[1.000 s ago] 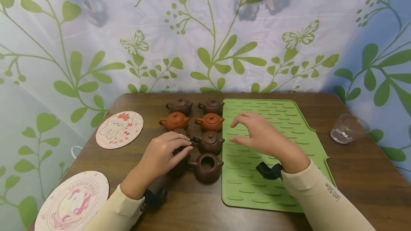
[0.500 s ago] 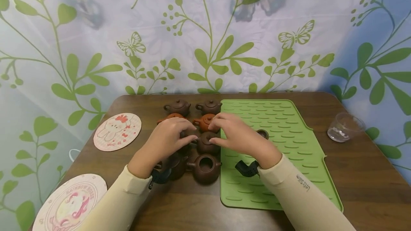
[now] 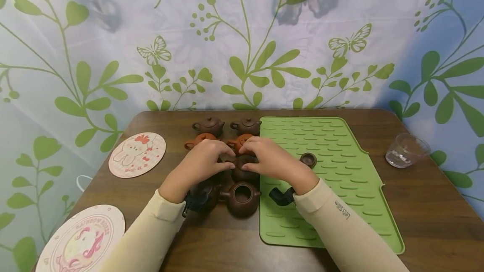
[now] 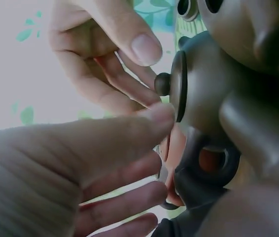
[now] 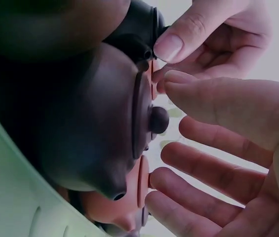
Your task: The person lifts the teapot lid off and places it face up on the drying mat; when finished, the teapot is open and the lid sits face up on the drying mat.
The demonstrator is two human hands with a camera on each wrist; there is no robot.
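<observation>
The half-hidden lidded teapot (image 5: pixel 90 121) below, spout toward the mat (image 3: pixel 340 200), seems nearer the right hand (image 3: pixel 274 160) than the left hand (image 3: pixel 199 163), both with fingers (image 5: pixel 206 166) parted, empty.

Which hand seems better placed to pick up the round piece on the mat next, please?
Probably the right hand: it holds nothing and is partly over the mat, nearer the piece than the left hand.
</observation>
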